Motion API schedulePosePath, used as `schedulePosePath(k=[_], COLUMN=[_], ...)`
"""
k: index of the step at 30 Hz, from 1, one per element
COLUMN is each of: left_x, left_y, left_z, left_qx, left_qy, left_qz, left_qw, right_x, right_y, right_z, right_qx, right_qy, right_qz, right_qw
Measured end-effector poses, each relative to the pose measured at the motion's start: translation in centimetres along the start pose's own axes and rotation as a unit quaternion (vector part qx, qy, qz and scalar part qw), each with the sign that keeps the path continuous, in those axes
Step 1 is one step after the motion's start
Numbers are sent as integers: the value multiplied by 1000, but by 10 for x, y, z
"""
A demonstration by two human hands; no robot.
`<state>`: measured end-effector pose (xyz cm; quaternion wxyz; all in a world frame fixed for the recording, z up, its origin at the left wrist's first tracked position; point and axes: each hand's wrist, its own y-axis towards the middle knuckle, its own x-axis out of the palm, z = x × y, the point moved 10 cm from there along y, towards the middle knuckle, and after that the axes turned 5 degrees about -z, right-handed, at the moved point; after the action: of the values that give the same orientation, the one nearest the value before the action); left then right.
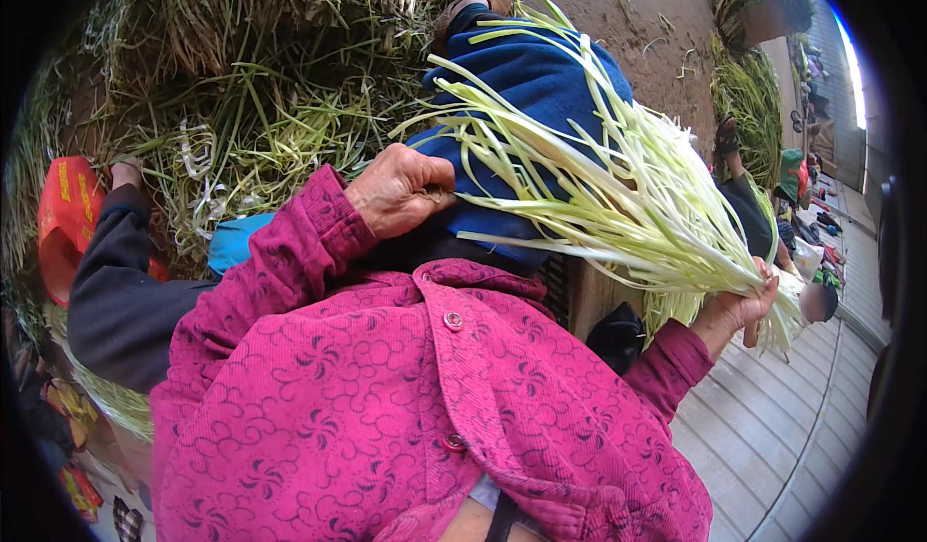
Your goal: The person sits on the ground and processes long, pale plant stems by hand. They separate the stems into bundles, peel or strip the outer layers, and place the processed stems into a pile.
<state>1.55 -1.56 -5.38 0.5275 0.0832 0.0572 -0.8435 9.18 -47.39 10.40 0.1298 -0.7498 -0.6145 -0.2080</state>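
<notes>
My right hand (739, 306) grips a large bundle of long, pale green and white leafy stalks (652, 194) near its narrow white end. The loose leaf ends fan out to the left, above the blue cloth (536, 71) over my lap. My left hand (405, 190) is beside the leaf tips, thumb and fingers pinched together on what looks like a thin brownish strand. The lower edge of the bundle's leaves comes close to those fingers. More pale stalks (666, 306) show below the bundle, near my right forearm.
Heaped green stalks (290, 27) and loose trimmings (304, 129) cover the ground at upper left. A red bag (69, 227) stands by my left leg. At right are another person's leg (749, 209), more green heaps (746, 100) and a grooved pale floor (775, 411).
</notes>
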Motion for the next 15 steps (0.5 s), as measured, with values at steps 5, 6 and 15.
schedulePosePath(k=[5, 6, 15], left_x=[-5, -13, -38], left_y=[-2, -4, -16], left_z=[-14, -24, 33], left_qx=[-89, -130, 98], left_qy=[308, 334, 186], left_qz=[39, 45, 148], left_qw=[946, 933, 966], right_x=[-4, -6, 5], right_y=[4, 3, -4], right_z=[5, 3, -5], right_qx=[-6, -15, -11], right_qy=[-10, -11, 9], right_qz=[-10, 1, 0], right_qw=[1000, 1000, 1000])
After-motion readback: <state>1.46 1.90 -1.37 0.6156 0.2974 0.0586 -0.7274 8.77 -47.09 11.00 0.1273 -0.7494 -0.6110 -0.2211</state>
